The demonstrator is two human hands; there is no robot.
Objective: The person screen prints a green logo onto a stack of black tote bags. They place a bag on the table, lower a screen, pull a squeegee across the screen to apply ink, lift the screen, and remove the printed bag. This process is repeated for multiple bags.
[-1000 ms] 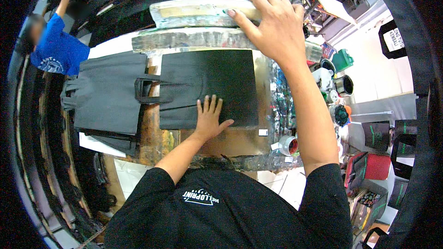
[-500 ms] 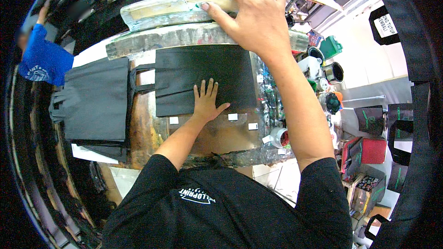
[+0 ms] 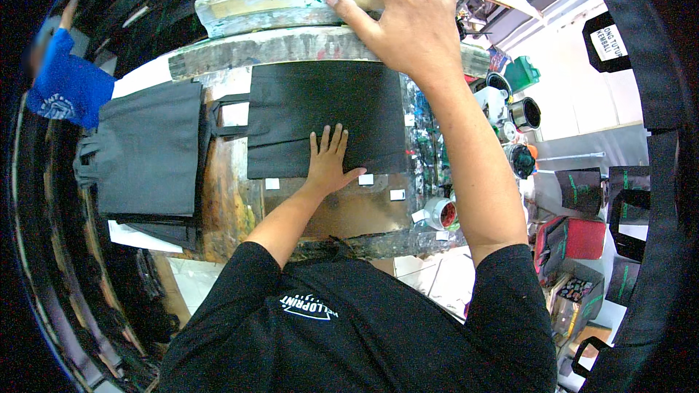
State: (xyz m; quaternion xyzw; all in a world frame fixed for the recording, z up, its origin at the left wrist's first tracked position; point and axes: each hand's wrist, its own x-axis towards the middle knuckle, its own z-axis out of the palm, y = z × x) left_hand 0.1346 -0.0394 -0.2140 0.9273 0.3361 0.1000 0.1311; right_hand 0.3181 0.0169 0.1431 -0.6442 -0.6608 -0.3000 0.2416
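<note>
A flat black fabric bag (image 3: 320, 91) lies on the work board (image 3: 349, 211), its handle loop (image 3: 229, 113) stretching to the left. My left hand (image 3: 328, 164) rests palm down on the bag's near part, fingers spread. Beyond the bag, a paint-stained wooden frame (image 3: 255, 49) stands raised, with a pale, smeared bar (image 3: 284, 6) along it. My right hand (image 3: 411, 25) is wrapped over the right part of this frame and bar, thumb on the near side; its other fingertips are partly hidden. Small white tabs (image 3: 366, 180) sit along the bag's near edge.
A stack of black bags (image 3: 149, 153) lies to the left. Paint cans (image 3: 524, 113), a jar (image 3: 440, 212) and a green container (image 3: 521, 73) line the right side. A person in a blue shirt (image 3: 73, 91) is at far left. Black bags (image 3: 579, 189) hang or lie farther right.
The view has shifted slightly, so the bag and board sit a little higher. My left hand stays flat on the bag and my right hand keeps its hold on the frame.
</note>
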